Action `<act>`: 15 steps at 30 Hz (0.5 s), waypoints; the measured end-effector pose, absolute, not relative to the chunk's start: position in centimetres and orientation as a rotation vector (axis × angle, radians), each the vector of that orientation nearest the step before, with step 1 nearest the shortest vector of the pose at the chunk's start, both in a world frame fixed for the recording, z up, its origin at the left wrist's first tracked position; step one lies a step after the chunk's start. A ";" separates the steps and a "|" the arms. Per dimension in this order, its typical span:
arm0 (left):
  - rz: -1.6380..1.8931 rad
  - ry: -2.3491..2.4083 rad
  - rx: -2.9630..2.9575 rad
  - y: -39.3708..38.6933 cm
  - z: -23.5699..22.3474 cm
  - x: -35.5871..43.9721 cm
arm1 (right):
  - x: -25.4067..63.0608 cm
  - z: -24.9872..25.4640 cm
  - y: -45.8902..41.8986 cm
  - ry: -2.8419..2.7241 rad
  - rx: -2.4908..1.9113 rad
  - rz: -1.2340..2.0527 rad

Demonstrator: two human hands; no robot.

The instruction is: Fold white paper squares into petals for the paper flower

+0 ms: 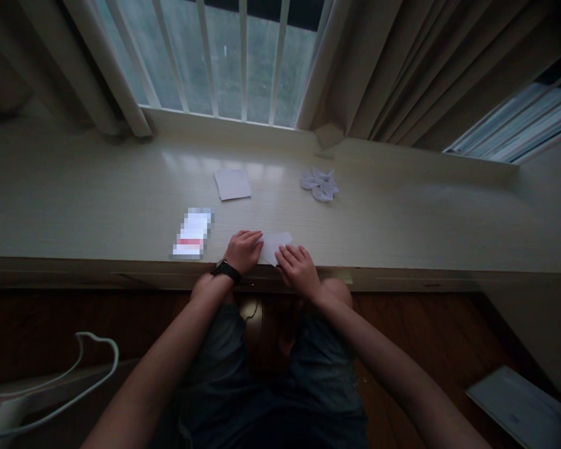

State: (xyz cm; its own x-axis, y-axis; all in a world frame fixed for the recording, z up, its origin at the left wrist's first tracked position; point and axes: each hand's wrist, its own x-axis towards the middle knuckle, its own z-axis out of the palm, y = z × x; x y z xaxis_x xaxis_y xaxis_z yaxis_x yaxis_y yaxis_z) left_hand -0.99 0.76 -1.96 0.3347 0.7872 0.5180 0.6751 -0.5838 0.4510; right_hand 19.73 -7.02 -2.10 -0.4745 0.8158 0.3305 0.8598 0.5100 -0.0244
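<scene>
The left hand [244, 252] and right hand [298, 271] sit slightly apart on opposite sides of a white paper [275, 247], which lies between them at the tabletop's [402, 218] near edge; whether the fingers pinch or merely press, I cannot tell. Uneven pressure could skew or crease it, and its near corner, lacking support, could bend over the edge. A leftward elbow swing might nudge the phone [193, 234], left of the hands, off the edge.
</scene>
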 end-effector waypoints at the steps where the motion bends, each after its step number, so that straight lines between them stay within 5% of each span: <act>1: 1.108 1.362 2.406 0.8 -1.9 -1.0 | 19.9 -2.1 -7.2 -2.446 -1.393 -0.212; 15: 0.974 1.296 2.229 0.7 -1.3 -1.6 | 21.5 -3.0 -6.4 -1.841 -1.473 -0.002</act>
State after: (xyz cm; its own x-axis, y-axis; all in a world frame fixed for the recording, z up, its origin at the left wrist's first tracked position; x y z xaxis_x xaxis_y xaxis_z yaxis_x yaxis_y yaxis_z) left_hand -1.56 0.67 -1.27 0.3333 0.8657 0.3735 0.5998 -0.5003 0.6244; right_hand 21.55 -6.36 -2.96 -0.0418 0.8326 0.5523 0.8341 0.3334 -0.4395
